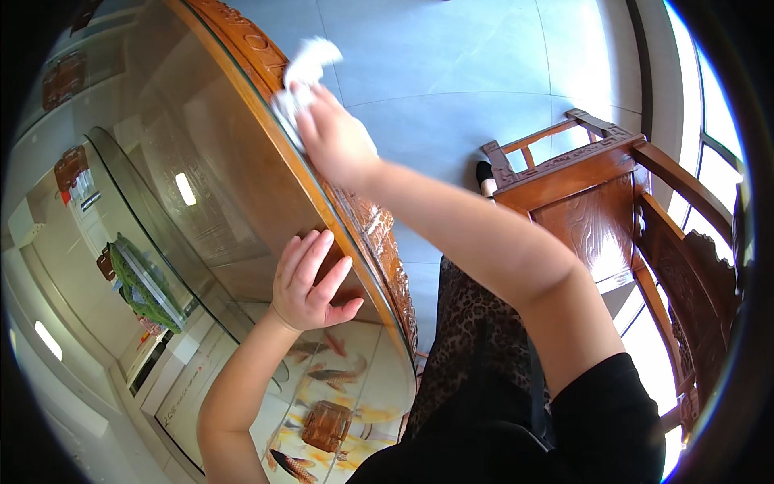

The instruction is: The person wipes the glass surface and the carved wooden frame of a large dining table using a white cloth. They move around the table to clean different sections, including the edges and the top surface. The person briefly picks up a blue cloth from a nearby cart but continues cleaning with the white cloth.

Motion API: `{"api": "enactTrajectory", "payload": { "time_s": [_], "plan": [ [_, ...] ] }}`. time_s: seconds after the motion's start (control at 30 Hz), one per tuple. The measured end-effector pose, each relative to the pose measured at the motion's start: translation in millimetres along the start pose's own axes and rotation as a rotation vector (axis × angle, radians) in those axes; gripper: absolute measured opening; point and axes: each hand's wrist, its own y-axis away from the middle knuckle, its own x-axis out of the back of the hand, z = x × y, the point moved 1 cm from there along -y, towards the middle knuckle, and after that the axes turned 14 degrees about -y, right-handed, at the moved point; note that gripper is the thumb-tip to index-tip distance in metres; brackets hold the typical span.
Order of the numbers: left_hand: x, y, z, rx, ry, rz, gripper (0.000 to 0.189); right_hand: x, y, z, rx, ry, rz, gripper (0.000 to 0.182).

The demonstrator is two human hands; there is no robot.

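My right hand [344,139] holds a crumpled white cloth [311,60], which is blurred. The cloth lies against the rim of a round wooden table with a glass top [242,139], and part of it sticks out past the edge over the floor. My left hand [308,281] rests on the glass near that same rim, fingers spread, with nothing in it. Below the rim, the table's carved wooden side [378,227] shows white streaks or glare. The glass mirrors the ceiling lights and a wall picture of fish.
A carved wooden armchair [580,212] stands to my right, near bright windows. Grey floor tiles [435,54] lie between the table and the wall. On the table, a raised glass turntable [151,224] carries a green mesh-like item [142,278], too distorted to name surely.
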Motion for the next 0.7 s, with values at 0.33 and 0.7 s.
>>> {"api": "enactTrajectory", "payload": {
  "time_s": [0.33,0.7],
  "plan": [
    [-2.4,4.0,-0.9,0.076,0.029,0.034,0.043,18.0,64.3,39.3,-0.071,-0.132,0.047,0.04],
    [-1.2,-5.8,-2.7,0.087,0.092,0.053,0.036,-2.5,-72.0,15.5,-0.586,-0.399,0.088,0.021]
  ]
}}
